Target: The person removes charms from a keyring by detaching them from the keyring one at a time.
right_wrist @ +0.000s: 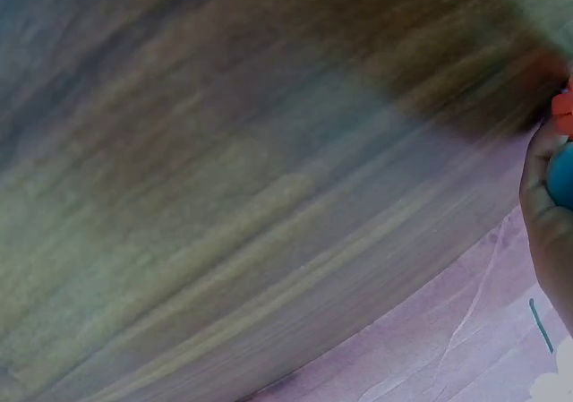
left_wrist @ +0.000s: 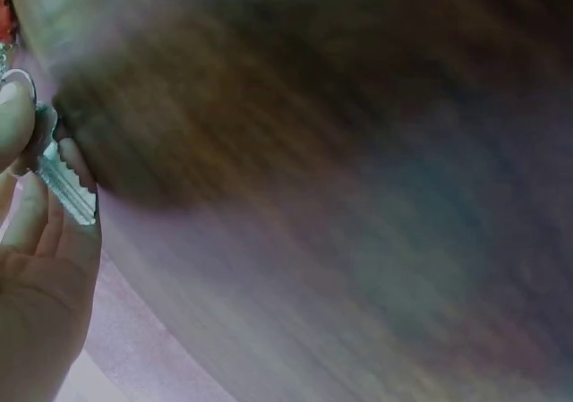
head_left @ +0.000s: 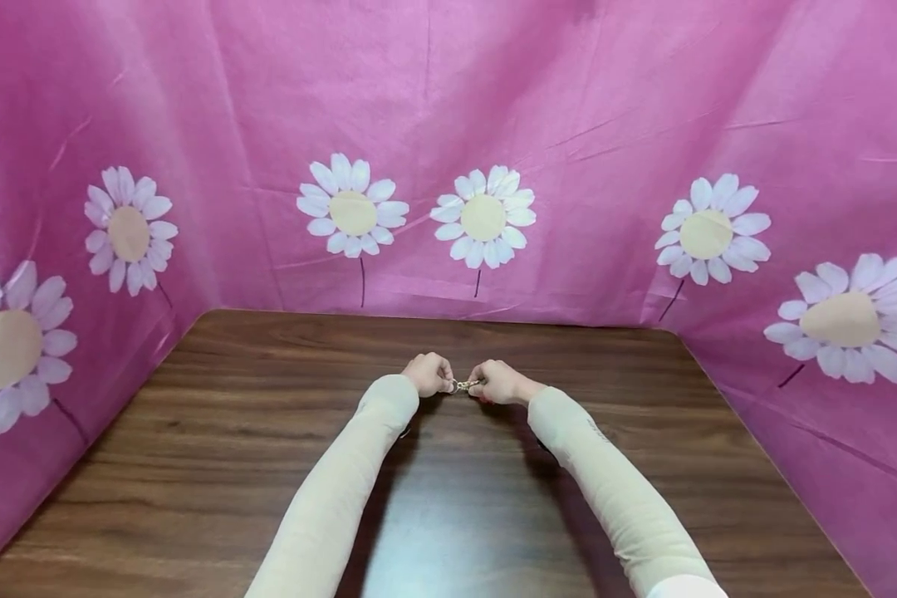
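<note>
My left hand (head_left: 428, 374) pinches a silver key (left_wrist: 68, 185) by its head, between thumb and fingers. The toothed blade points away from the fingertips in the left wrist view. Through the key's head runs a metal ring (left_wrist: 32, 80), joined to a short chain (head_left: 463, 385) that spans the gap between the hands. On the right, my right hand (head_left: 502, 382) grips the keychain's other end. There a red piece (right_wrist: 562, 111) and a blue rounded piece (right_wrist: 561, 178) show at the edge of the right wrist view; their full shape is hidden by the hand and frame edge.
Both hands are over the far half of a brown wood-grain table (head_left: 269, 465). A pink cloth (head_left: 568, 100) printed with large white daisies hangs behind the table and along its left and right sides.
</note>
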`<state>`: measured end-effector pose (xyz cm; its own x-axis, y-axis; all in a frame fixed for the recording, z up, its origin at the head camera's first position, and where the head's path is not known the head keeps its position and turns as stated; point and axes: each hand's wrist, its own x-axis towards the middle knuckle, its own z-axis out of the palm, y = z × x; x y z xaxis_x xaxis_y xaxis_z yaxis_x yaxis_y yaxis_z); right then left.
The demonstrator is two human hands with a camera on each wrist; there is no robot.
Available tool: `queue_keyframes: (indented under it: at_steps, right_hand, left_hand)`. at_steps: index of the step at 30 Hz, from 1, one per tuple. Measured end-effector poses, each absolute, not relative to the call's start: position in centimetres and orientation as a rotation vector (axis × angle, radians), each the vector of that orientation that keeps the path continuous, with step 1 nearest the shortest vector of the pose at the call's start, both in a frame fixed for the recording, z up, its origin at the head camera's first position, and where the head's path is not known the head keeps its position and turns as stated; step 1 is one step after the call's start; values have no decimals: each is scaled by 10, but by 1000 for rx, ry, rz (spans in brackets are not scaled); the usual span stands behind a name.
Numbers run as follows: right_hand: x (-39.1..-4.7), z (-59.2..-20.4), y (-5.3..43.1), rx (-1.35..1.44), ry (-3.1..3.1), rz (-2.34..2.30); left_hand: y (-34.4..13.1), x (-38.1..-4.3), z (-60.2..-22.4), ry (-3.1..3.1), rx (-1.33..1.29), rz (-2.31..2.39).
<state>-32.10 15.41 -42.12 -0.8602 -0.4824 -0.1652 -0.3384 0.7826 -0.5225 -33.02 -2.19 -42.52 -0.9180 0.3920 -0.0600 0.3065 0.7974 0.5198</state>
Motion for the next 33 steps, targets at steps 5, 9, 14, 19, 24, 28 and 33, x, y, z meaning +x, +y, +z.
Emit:
queue_keyframes:
  at_steps: [5,9,14,19,24,28,33]
  right_hand:
    - [-319,-416,158,-617,2669,-737]
    - [-320,-412,161,-635,2699,-728]
    - [-316,-410,162,-689,2741,-792]
    - [-308,-403,165,-714,2738,-961]
    - [-299,-395,172,-663,2793,-1090]
    - [-292,-387,170,-662,2834,-1152]
    - [-287,-380,165,-694,2872,-1216]
  left_hand:
    - [-21,-331,-423,2802,543,808]
    - [-21,-333,-421,2791,591,875]
    - [-26,-327,-415,2801,607,973]
    - [-28,-320,-400,2849,655,1015]
    - [-26,-313,-387,2853,730,1099]
    - [-27,-306,-382,2861,712,1194]
    - [-32,-298,-378,2834,645,1312]
